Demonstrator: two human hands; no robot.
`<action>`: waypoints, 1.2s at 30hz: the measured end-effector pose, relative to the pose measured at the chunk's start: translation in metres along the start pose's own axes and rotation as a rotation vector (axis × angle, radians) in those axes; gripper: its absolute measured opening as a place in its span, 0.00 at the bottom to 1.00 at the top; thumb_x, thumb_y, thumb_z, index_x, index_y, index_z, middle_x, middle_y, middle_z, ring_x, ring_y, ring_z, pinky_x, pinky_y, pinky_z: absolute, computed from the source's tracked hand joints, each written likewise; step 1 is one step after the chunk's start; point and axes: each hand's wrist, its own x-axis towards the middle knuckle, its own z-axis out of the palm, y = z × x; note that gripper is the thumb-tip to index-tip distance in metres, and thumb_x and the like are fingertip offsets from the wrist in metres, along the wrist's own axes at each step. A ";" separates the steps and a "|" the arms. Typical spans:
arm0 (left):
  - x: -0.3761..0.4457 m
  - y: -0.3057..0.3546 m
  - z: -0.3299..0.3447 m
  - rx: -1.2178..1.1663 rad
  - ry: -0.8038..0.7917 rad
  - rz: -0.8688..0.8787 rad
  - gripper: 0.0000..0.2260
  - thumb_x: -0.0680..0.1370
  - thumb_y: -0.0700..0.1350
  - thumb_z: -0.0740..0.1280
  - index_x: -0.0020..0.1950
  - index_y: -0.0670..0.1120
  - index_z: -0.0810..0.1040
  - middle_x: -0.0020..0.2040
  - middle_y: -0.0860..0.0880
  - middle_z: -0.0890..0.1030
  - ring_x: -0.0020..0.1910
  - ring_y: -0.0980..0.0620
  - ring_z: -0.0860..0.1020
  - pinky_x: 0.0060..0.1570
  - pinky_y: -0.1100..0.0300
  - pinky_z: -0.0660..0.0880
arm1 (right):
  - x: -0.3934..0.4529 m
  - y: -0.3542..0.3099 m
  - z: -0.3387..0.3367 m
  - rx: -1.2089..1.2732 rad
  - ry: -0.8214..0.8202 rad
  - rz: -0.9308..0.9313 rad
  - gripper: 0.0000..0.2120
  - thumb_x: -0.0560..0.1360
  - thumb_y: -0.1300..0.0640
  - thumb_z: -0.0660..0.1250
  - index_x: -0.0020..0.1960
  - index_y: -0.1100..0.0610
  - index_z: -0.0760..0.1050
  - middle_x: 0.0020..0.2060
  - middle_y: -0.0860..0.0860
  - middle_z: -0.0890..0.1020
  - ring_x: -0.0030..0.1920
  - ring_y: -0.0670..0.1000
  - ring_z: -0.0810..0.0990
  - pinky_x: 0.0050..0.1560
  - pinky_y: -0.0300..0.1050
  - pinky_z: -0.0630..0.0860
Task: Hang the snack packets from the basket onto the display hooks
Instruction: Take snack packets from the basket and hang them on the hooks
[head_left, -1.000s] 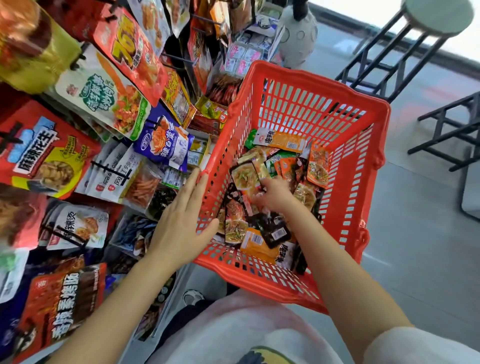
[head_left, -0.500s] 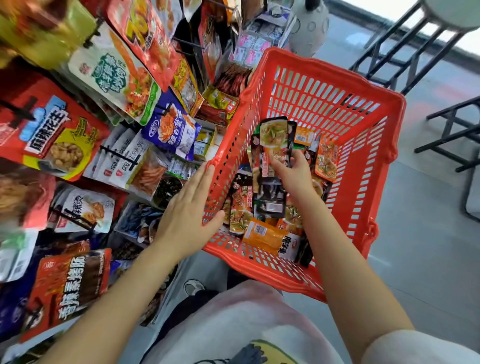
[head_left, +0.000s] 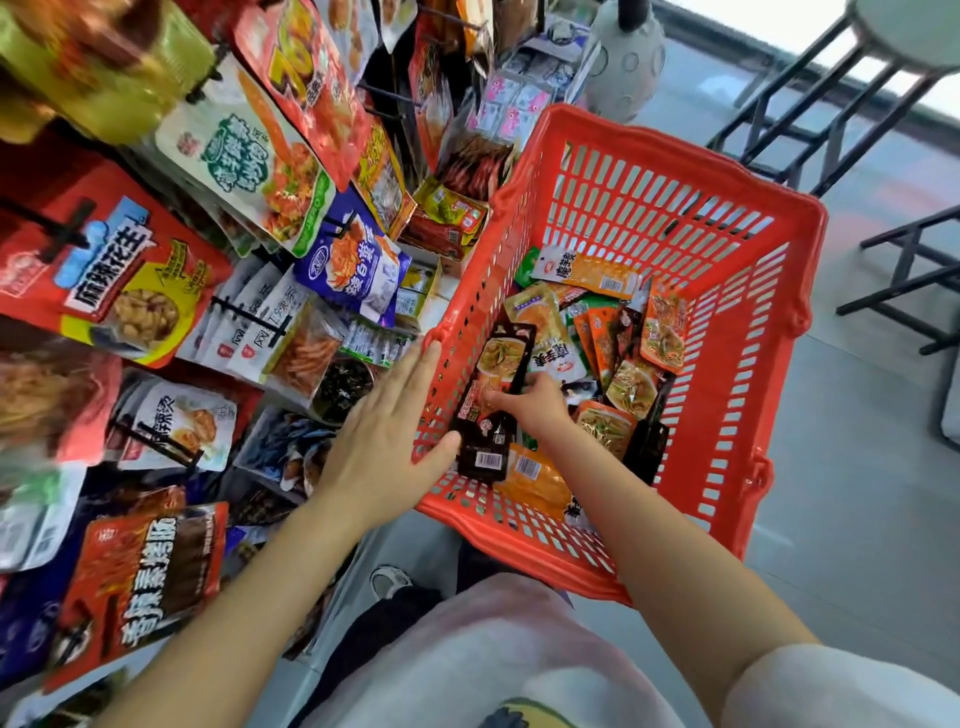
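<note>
A red plastic basket (head_left: 748, 332) stands at the right of the rack, with several small snack packets (head_left: 618, 358) lying in it. My right hand (head_left: 535, 405) is inside the basket and grips a strip of black packets (head_left: 493, 395) that hangs down against the basket's left wall. My left hand (head_left: 384, 436) lies flat and open on the outside of that left wall, thumb over the rim. To the left, the display hooks (head_left: 234, 312) carry many hanging snack bags (head_left: 358, 265).
Black metal stool frames (head_left: 810, 119) stand behind and to the right of the basket on the grey floor (head_left: 852, 493). A pale round vase (head_left: 628, 57) sits beyond the rack. My lap and a shoe show at the bottom.
My right hand lifted a strip of black packets out of the pile, then brought it left and lower toward the basket's left wall. The left hand stayed on the wall.
</note>
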 end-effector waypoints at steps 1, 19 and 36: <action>0.000 0.000 0.000 -0.009 0.005 0.004 0.38 0.78 0.64 0.55 0.80 0.61 0.33 0.83 0.57 0.42 0.82 0.55 0.47 0.79 0.47 0.52 | 0.003 0.004 0.004 0.055 -0.033 0.024 0.26 0.71 0.53 0.79 0.62 0.59 0.71 0.57 0.54 0.81 0.55 0.55 0.82 0.56 0.52 0.80; 0.012 0.038 -0.030 -0.091 0.168 -0.003 0.34 0.78 0.56 0.70 0.80 0.50 0.60 0.82 0.55 0.52 0.80 0.52 0.53 0.75 0.52 0.55 | -0.061 -0.049 -0.059 0.378 -0.306 -0.260 0.16 0.74 0.61 0.75 0.59 0.62 0.75 0.46 0.50 0.86 0.50 0.51 0.84 0.60 0.50 0.75; 0.023 0.137 -0.166 -1.094 -0.033 0.029 0.13 0.70 0.41 0.78 0.53 0.45 0.81 0.45 0.45 0.86 0.44 0.47 0.85 0.44 0.55 0.80 | -0.214 -0.193 -0.104 0.377 -0.144 -0.968 0.19 0.74 0.53 0.76 0.61 0.57 0.77 0.52 0.51 0.86 0.52 0.51 0.84 0.57 0.52 0.79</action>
